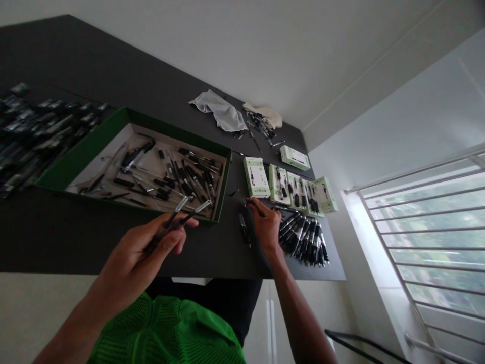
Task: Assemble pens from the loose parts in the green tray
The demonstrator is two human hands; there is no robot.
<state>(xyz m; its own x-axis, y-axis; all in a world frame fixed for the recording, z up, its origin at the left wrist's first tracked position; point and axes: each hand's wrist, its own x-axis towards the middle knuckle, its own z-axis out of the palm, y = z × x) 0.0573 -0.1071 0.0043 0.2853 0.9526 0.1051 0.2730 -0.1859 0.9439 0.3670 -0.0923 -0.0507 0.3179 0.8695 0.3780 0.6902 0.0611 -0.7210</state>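
My left hand [146, 253] is raised near the table's front edge, its fingers closed on two black pens with silver ends [181, 215]. My right hand [265, 222] rests on the dark table [212, 247], fingers curled, fingertips by a small dark piece [250, 203]. A single black pen [244, 228] lies just left of that hand. To its right lies a row of several black pens [305, 237]. A green tray [85, 151] with many loose pens and parts sits behind my left hand.
Several small white-and-green boxes [256, 177] stand in a row beyond my right hand, one more [294, 157] farther back. A grey cloth [222, 111] and a beige cloth [267, 115] lie at the far edge. Wrapped pens [34, 131] are piled at the left. A barred window [428, 232] is on the right.
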